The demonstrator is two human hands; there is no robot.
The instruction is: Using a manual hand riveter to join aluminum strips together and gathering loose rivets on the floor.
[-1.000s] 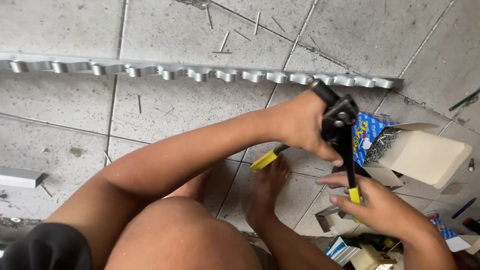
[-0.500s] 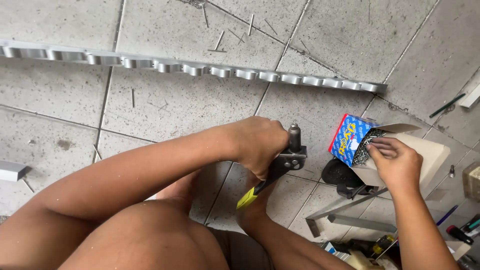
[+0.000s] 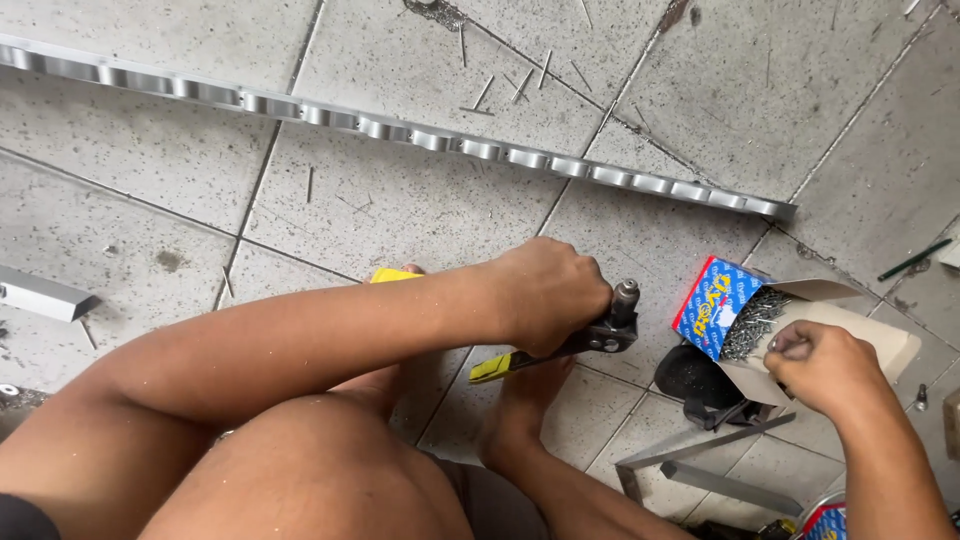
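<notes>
While left fingers (image 3: 560,310) stay clamped on the rivet gun (image 3: 590,340), right fingers (image 3: 790,345) now pinch rivets (image 3: 750,322).

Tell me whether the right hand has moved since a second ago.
Yes. The right hand left the rivet tool and moved right, onto the open box of rivets.

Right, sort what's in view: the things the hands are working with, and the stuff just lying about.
In hand:
- riveting tool, gripped by the left hand
- open blue box of rivets, the right hand picking at it

Lying about:
- long notched metal strip
- loose pins on the tiled floor
- short metal offcut
- angle pieces
- green pencil
</notes>
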